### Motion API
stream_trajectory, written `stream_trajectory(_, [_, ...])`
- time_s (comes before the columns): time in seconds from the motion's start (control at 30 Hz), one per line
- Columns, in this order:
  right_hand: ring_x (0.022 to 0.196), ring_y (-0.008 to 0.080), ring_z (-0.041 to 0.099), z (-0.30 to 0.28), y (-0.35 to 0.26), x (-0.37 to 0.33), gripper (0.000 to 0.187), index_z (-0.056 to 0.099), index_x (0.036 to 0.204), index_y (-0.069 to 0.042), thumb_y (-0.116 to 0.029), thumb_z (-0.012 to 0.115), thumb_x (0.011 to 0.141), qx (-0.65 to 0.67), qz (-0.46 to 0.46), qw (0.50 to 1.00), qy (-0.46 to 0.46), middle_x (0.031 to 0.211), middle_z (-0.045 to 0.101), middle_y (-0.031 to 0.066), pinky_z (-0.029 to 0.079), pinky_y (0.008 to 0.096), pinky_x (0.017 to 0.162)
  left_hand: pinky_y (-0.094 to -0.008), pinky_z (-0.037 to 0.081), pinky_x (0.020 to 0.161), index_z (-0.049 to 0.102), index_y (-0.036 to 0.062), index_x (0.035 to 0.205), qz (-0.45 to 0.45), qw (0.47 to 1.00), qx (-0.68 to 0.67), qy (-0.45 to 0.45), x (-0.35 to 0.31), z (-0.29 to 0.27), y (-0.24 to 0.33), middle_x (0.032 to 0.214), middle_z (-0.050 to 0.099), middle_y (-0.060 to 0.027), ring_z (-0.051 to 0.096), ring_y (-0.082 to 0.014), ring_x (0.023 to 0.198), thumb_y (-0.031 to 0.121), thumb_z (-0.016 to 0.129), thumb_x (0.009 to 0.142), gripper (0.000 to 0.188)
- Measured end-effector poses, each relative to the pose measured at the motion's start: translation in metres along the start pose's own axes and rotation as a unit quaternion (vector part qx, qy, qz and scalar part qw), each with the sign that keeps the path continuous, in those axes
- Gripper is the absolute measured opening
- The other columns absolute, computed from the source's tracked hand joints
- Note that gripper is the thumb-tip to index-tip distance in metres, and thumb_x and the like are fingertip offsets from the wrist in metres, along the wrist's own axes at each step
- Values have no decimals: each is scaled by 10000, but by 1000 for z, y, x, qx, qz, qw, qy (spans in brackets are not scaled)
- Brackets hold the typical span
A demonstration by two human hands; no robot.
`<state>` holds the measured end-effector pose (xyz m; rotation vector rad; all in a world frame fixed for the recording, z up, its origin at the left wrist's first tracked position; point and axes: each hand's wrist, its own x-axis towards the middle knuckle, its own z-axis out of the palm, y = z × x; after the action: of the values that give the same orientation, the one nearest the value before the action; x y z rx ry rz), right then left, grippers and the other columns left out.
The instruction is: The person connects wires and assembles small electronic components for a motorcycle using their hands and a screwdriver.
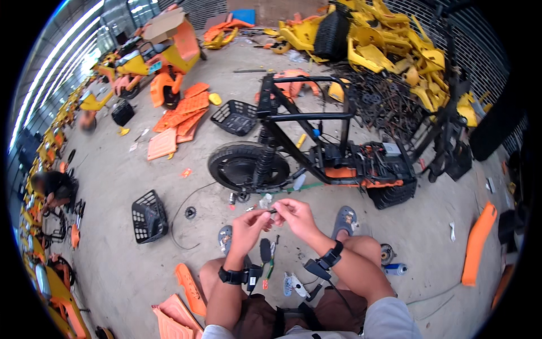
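Between my two hands, in front of my knees, is a small dark piece whose kind I cannot make out. My left hand pinches one end of it with thumb and forefinger. The fingers of my right hand are closed on the other end, so both hands nearly touch. Just beyond stands a stripped black scooter frame with its rear wheel and an open floor section of wiring. Below my hands on the ground lie a black brush-like object and a small white and dark part.
A black basket and a bent cable lie to the left, another basket behind the wheel. A spray can and an orange panel are on the right. Yellow body panels pile up at the back. A person crouches far left.
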<state>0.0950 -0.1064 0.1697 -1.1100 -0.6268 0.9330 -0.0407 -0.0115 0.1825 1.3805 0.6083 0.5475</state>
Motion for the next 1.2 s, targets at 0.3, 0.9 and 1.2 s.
stream_trajectory(0.3, [560,126,584,-9,-10,-8,235,611,958,44,-185,566,933,-3,44,997,61,672,601,59,487,242,530,-253,496,565,661,-30,1018,117,985,124,3,0,17,0,769,683,-116,614,-102,614,168,664,857,255])
stream_trajectory(0.9, [530,88,571,-24,-5,-9,171,595,829,-106,-256,574,909,151,282,947,16,646,606,-2,459,204,481,-398,467,680,623,22,1051,365,892,260,-53,-3,6,-10,821,601,-164,573,-341,783,143,629,826,255])
stream_trajectory(1.2, [636,166,629,-12,0,-6,183,590,977,-30,-202,534,943,82,167,983,-5,772,637,71,529,285,614,-331,490,602,652,-7,1002,204,949,240,-16,5,-3,-14,765,652,-174,636,-243,643,207,691,817,286])
